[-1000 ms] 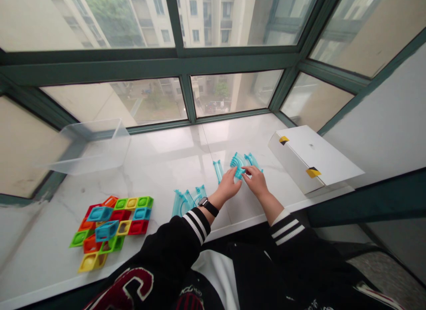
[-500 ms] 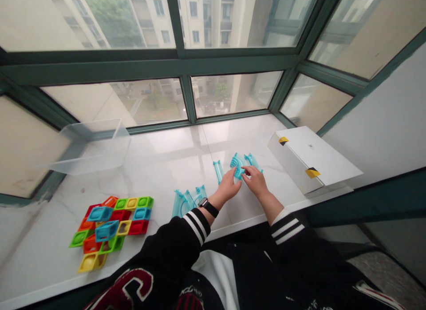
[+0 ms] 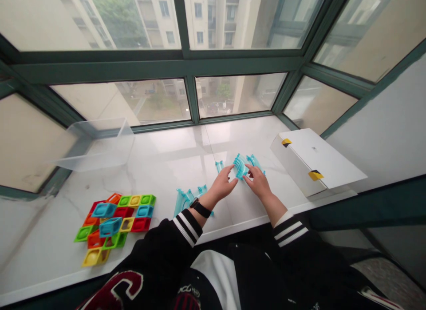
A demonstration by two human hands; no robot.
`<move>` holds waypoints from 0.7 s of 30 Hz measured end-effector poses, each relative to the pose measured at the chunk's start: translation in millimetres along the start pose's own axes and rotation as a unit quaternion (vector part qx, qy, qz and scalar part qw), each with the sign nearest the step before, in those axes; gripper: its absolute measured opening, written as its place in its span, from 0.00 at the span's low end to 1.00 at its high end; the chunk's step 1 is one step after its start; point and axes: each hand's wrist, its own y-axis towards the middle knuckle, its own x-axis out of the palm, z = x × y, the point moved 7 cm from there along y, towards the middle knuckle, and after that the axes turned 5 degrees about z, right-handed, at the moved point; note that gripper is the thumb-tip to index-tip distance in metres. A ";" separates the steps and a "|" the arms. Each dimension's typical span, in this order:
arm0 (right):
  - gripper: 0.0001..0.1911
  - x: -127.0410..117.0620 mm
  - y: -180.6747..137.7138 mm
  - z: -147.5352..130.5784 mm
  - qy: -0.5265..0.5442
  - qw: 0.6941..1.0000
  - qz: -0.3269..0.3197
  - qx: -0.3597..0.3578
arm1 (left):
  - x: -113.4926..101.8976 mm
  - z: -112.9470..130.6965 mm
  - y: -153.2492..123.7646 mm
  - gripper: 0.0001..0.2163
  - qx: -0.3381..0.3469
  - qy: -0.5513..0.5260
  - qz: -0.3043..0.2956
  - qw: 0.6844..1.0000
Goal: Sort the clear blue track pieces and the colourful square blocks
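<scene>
Both my hands meet over a stack of curved translucent blue track pieces (image 3: 240, 164) on the white marble sill (image 3: 159, 163). My right hand (image 3: 258, 182) pinches the stack's near right side. My left hand (image 3: 221, 185) lies beside it with fingers spread, its fingertips near the stack's left edge. A straight blue track piece (image 3: 218, 166) lies just beyond my left hand. Another group of blue track pieces (image 3: 186, 198) sits by my left wrist, which wears a black watch.
A flat cluster of coloured square blocks (image 3: 115, 219) lies near the sill's front left. A clear plastic bin (image 3: 96, 143) stands at the back left. A white box (image 3: 316, 161) with yellow-black tape rests at the right. Window frames enclose the sill.
My left hand has let go of the curved track stack and drawn slightly left, fingers opening. My right hand keeps its hold. The view shifted a little.
</scene>
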 end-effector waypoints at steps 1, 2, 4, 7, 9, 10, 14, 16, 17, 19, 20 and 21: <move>0.27 -1.6 -2.0 0.2 -0.001 1.000 0.007 0.004 | -15.8 3.9 -4.5 0.29 0.006 -0.011 0.010 1.000; 0.29 -3.7 -4.5 0.0 -0.002 1.000 0.018 0.008 | -33.8 7.3 -10.4 0.27 0.014 -0.017 0.022 1.000; 0.31 -9.8 -11.3 -2.2 0.003 0.998 0.052 0.017 | -73.7 11.2 -26.4 0.24 0.023 -0.015 0.049 0.998; 0.29 -19.3 -26.3 -11.5 0.032 0.993 0.112 0.015 | -139.2 5.5 -60.5 0.20 0.004 0.023 0.112 0.993; 0.24 -19.5 -37.6 -20.9 0.059 0.991 0.121 0.002 | -179.1 -5.2 -89.0 0.18 -0.022 0.067 0.156 0.985; 0.22 -16.6 -43.0 -26.2 0.071 0.991 0.111 -0.006 | -196.1 -12.1 -104.5 0.18 -0.037 0.088 0.176 0.980; 0.15 11.0 -60.6 -49.9 0.113 0.993 0.020 -0.033 | -234.9 -45.7 -166.2 0.19 -0.108 0.112 0.220 0.963; 0.15 30.7 -66.9 -64.1 0.142 0.988 -0.039 -0.043 | -235.7 -60.6 -190.8 0.21 -0.129 0.101 0.223 0.961; 0.16 41.3 -69.8 -72.3 0.157 0.984 -0.072 -0.049 | -232.5 -67.6 -200.5 0.21 -0.140 0.093 0.222 0.961; 0.17 61.7 -75.5 -90.2 0.178 0.972 -0.137 -0.065 | -220.9 -80.2 -213.9 0.23 -0.159 0.075 0.218 0.960; 0.18 70.8 -78.4 -99.1 0.181 0.967 -0.164 -0.073 | -213.5 -86.1 -217.8 0.24 -0.169 0.068 0.214 0.960; 0.19 79.1 -81.3 -107.3 0.179 0.963 -0.186 -0.081 | -205.6 -91.7 -220.1 0.26 -0.180 0.063 0.210 0.959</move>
